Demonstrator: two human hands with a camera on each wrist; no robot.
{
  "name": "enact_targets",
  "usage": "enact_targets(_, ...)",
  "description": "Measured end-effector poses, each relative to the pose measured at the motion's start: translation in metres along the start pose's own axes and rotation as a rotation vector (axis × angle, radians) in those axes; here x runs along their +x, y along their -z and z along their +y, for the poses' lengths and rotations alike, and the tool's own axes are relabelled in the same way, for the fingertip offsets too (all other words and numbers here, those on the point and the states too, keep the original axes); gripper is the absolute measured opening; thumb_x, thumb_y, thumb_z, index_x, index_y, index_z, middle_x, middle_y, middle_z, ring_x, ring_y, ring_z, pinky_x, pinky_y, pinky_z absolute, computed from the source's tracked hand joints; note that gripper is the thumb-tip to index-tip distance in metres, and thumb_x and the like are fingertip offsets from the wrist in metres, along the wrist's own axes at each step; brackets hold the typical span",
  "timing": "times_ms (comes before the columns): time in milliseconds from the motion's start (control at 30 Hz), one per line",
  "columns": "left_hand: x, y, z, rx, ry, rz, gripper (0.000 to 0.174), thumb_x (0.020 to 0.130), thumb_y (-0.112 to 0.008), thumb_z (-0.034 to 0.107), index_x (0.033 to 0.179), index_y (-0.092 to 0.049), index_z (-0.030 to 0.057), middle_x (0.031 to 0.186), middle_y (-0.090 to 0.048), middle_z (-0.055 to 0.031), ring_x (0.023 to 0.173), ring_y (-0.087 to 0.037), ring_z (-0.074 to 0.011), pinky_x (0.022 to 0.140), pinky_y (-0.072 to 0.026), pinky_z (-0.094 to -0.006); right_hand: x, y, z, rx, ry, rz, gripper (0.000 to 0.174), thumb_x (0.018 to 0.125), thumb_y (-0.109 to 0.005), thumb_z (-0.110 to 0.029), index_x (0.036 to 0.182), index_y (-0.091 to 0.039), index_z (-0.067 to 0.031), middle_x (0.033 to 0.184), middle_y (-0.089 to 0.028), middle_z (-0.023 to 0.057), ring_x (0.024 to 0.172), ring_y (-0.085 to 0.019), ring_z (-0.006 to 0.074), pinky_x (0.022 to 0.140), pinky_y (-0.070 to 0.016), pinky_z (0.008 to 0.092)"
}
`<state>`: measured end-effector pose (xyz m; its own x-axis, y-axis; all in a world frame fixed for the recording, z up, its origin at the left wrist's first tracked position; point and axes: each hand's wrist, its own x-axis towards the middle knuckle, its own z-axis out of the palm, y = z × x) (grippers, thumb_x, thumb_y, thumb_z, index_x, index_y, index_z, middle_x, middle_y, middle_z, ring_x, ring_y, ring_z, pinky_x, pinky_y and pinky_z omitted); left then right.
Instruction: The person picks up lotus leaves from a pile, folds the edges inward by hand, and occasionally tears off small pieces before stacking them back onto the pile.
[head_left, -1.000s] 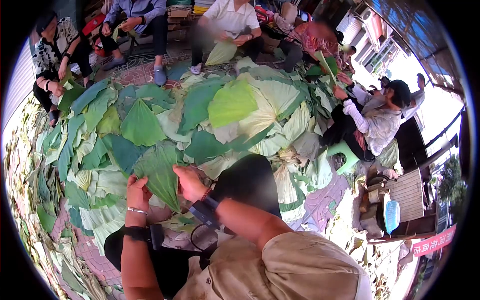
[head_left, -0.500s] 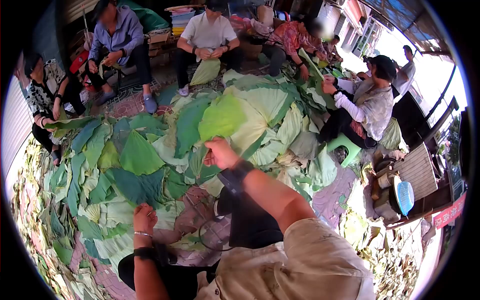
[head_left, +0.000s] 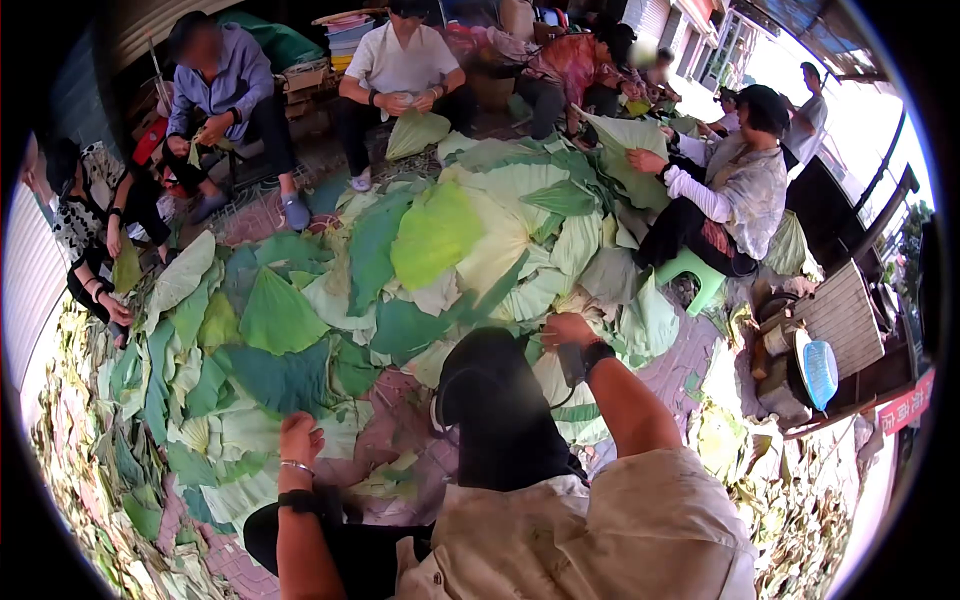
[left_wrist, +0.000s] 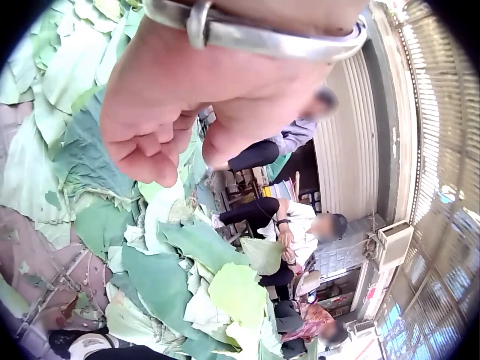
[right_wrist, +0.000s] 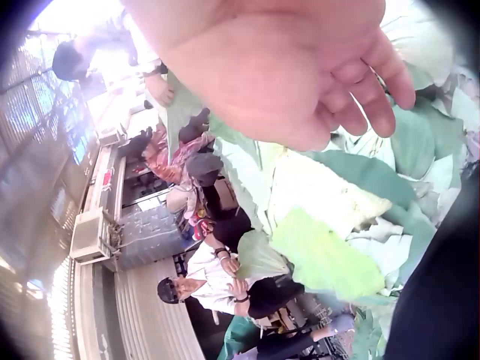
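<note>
My left hand (head_left: 300, 437) hovers over the near edge of a heap of large lotus leaves, its fingers loosely curled around nothing. In the left wrist view, the left hand (left_wrist: 180, 105) has a silver bangle at the wrist. Beyond it lies a dark green lotus leaf (head_left: 275, 375). To the right, beside my dark-clad knee, my right hand (head_left: 568, 330) hangs over pale leaves with relaxed, empty fingers. The right wrist view shows the palm of the right hand (right_wrist: 300, 82) bare. A yellow-green leaf (head_left: 437, 235) tops the middle of the heap, next to a folded green leaf (head_left: 562, 198).
Several seated people face the heap and handle leaves; one at right sits on a green stool (head_left: 693, 278). A blue basket (head_left: 819, 372) stands at far right by a woven panel (head_left: 838, 318). Dry leaf scraps (head_left: 800, 510) cover the ground on both sides.
The green leaf both hands held earlier went to the right hand alone and has been let go. My right hand swung rightward past the knee; the left stays low. A folded green leaf now lies on the heap.
</note>
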<state>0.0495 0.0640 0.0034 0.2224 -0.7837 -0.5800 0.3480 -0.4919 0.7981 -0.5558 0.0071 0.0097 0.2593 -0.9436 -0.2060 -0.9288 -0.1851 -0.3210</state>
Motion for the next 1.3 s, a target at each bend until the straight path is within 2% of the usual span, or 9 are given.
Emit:
enact_targets(100, -0.004, 0.001, -0.004, 0.065, 0.001, -0.022, 0.015, 0.08, -0.058, 0.008, 0.093, -0.057, 0.0157, 0.079, -0.058, -0.0011, 0.059, -0.058, -0.0161, 0.048, -0.0448, -0.0286, -0.046, -0.124, 0.084, 0.945, -0.216, 0.029, 0.006, 0.083, -0.051, -0.017, 0.083, -0.049, -0.0114, 0.083, -0.051, 0.0108, 0.081, -0.057, 0.03, 0.066, -0.0489, 0.0461)
enact_targets(267, -0.002, 0.013, -0.014, 0.164, 0.023, -0.02, 0.015, 0.081, -0.059, 0.009, 0.094, -0.057, 0.0156, 0.079, -0.058, -0.0012, 0.059, -0.058, -0.0158, 0.047, -0.0451, -0.0288, -0.119, -0.227, 0.148, 0.8, -0.478, -0.123, 0.007, 0.085, -0.049, -0.016, 0.087, -0.05, -0.0089, 0.08, -0.052, 0.0117, 0.076, -0.059, 0.0305, 0.061, -0.0493, 0.0475)
enact_targets(433, -0.015, 0.015, -0.016, 0.262, 0.053, 0.025, 0.013, 0.083, -0.058, 0.012, 0.096, -0.057, 0.0145, 0.078, -0.059, -0.0018, 0.057, -0.057, -0.015, 0.048, -0.0456, -0.0288, -0.151, -0.331, 0.182, 0.654, -0.415, 0.088, 0.012, 0.084, -0.055, -0.014, 0.093, -0.052, -0.0067, 0.078, -0.055, 0.0127, 0.065, -0.061, 0.0305, 0.051, -0.0495, 0.0483)
enact_targets(600, -0.023, 0.012, -0.019, 0.254, 0.103, -0.025, 0.006, 0.083, -0.055, 0.007, 0.088, -0.057, 0.0105, 0.067, -0.055, -0.0004, 0.05, -0.054, -0.013, 0.041, -0.0419, -0.0244, -0.142, -0.373, 0.152, 0.844, -0.512, 0.24, 0.024, 0.07, -0.061, -0.028, 0.076, -0.068, -0.0066, 0.082, -0.066, 0.0158, 0.077, -0.065, 0.0344, 0.066, -0.0518, 0.0424)
enact_targets(800, -0.002, 0.024, -0.034, 0.41, 0.165, 0.014, 0.018, 0.088, -0.061, 0.023, 0.1, -0.055, 0.0114, 0.075, -0.057, -0.0021, 0.056, -0.057, -0.0153, 0.045, -0.0459, -0.027, -0.109, -0.263, 0.065, -0.05, -0.325, -0.181, 0.012, 0.071, -0.065, -0.018, 0.079, -0.069, -0.0096, 0.082, -0.068, 0.0119, 0.081, -0.066, 0.0313, 0.07, -0.0525, 0.0386)
enact_targets(933, -0.001, 0.016, -0.04, 0.511, 0.163, 0.039, 0.022, 0.088, -0.061, 0.025, 0.105, -0.054, 0.013, 0.082, -0.057, -0.0023, 0.059, -0.059, -0.0162, 0.046, -0.0465, -0.0268, -0.082, -0.252, 0.061, 0.401, -0.78, -0.006, 0.021, 0.072, -0.06, -0.013, 0.087, -0.063, 0.0016, 0.091, -0.065, 0.0244, 0.091, -0.063, 0.0383, 0.081, -0.0502, 0.0443)
enact_targets(1000, 0.002, 0.012, -0.041, 0.529, 0.201, 0.039, 0.027, 0.088, -0.061, 0.027, 0.109, -0.054, 0.0107, 0.084, -0.058, -0.0024, 0.059, -0.059, -0.0141, 0.046, -0.0473, -0.0261, -0.076, -0.217, 0.035, 0.463, -0.916, 0.331, 0.025, 0.072, -0.055, -0.01, 0.091, -0.057, 0.0062, 0.093, -0.062, 0.0303, 0.095, -0.06, 0.0427, 0.085, -0.0478, 0.0466)
enact_targets(1067, 0.004, 0.008, -0.043, 0.551, 0.22, 0.031, 0.03, 0.088, -0.061, 0.028, 0.111, -0.054, 0.0091, 0.085, -0.059, -0.0025, 0.059, -0.059, -0.0129, 0.046, -0.0475, -0.0254, -0.066, -0.208, 0.045, 0.398, -0.932, 0.323, 0.031, 0.074, -0.049, -0.005, 0.104, -0.049, 0.0048, 0.103, -0.057, 0.0317, 0.099, -0.056, 0.0471, 0.086, -0.0459, 0.0492)
enact_targets(1300, 0.009, -0.003, -0.05, 0.659, 0.261, 0.01, 0.027, 0.089, -0.057, 0.026, 0.107, -0.055, 0.0061, 0.084, -0.059, -0.0024, 0.059, -0.059, -0.0118, 0.045, -0.046, -0.0234, -0.039, -0.144, 0.062, 0.174, -1.04, 0.262, 0.04, 0.075, -0.052, -0.003, 0.114, -0.042, -0.0075, 0.124, -0.045, 0.0128, 0.115, -0.047, 0.0383, 0.089, -0.0451, 0.0503)
